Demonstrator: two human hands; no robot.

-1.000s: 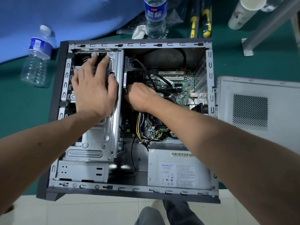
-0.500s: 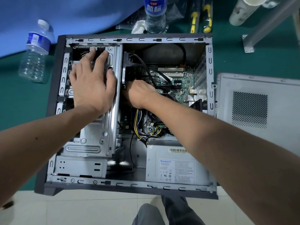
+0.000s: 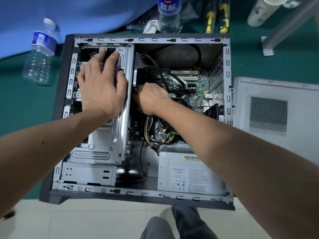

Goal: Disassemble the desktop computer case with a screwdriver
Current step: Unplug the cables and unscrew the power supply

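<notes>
The desktop case (image 3: pixel 155 39) lies on its side with the panel off and the inside exposed. My left hand (image 3: pixel 101 88) rests flat on the silver drive cage (image 3: pixel 103 142), fingers straight and reaching the black opening at its far end. My right hand (image 3: pixel 151 99) reaches down into the gap between the cage's right wall and the motherboard (image 3: pixel 198 83). Its fingers curl out of sight below the knuckles, and what they touch is hidden. No screwdriver is in either hand.
The removed side panel (image 3: pixel 276 109) lies right of the case. The power supply (image 3: pixel 181 173) fills the near right corner, with cable bundles (image 3: pixel 165 135) beside it. Two water bottles (image 3: pixel 41 54) (image 3: pixel 169 14) and yellow-handled tools (image 3: pixel 217 16) sit beyond the case. My knee (image 3: pixel 172 225) is below.
Both hands stay on the same spots. The left fingertips have crept slightly toward the cage's far end. The view has shifted a little.
</notes>
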